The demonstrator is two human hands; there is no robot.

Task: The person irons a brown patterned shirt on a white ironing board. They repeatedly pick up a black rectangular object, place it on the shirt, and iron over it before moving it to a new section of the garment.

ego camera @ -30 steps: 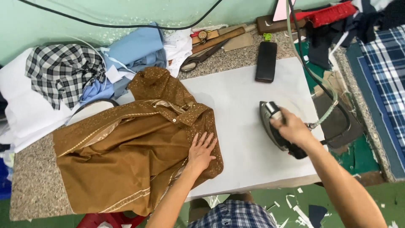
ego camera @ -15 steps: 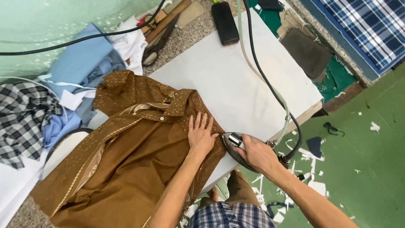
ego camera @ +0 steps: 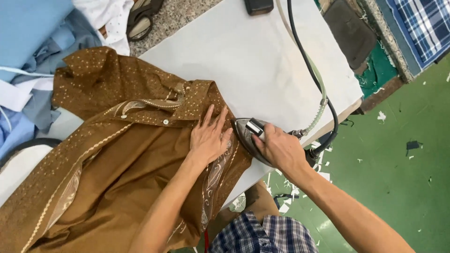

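Bare white pressing pad lies open beyond the steel iron, toward the far edge. The black cord and pale hose cross its right side; the rumpled brown dotted shirt fills the left side.

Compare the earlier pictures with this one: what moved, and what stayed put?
The right hand carried the iron from the bare white board across to the edge of the brown garment, where its tip now meets the fabric beside the left hand. Nothing was let go. The left hand stayed pressed flat on the garment, and the right hand kept its grip on the iron.
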